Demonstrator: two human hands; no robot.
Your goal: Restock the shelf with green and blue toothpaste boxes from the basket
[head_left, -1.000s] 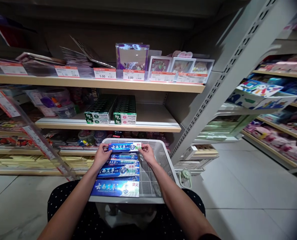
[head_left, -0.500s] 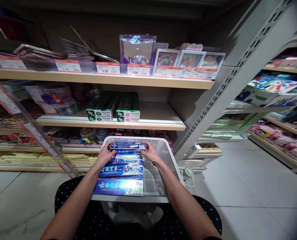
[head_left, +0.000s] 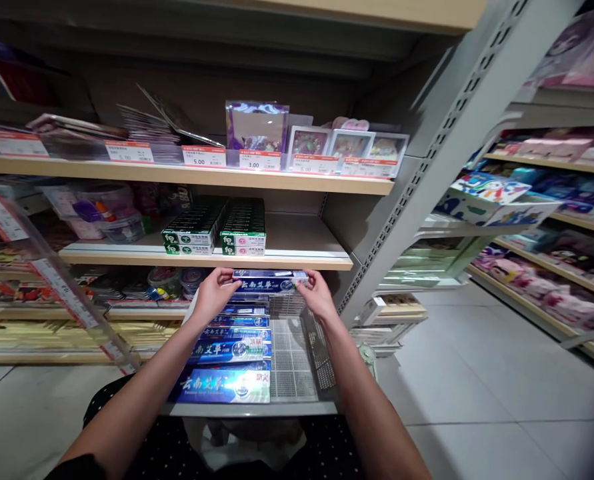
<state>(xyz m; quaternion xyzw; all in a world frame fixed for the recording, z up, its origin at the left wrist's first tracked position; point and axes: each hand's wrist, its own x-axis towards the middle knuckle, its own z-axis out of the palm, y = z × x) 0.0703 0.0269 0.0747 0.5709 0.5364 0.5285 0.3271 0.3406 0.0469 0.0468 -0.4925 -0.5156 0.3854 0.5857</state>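
Observation:
Both my hands grip a blue toothpaste box by its two ends, lengthwise across my view. My left hand has its fingers around the left end, and my right hand pinches the right end. The box is above the far end of a white basket, just below the front edge of the middle shelf. More blue toothpaste boxes lie in rows along the left side of the basket. The basket's right side shows its bare mesh bottom.
Green-and-white boxes stand in two stacked rows on the middle shelf. Above, the upper shelf carries price tags and small clear boxes. A slotted grey upright rises at the right. A slanted price strip juts out at left.
Both hands have lifted the toothpaste box from the far end of the basket, up and forward toward the middle shelf. The view has shifted slightly to the right.

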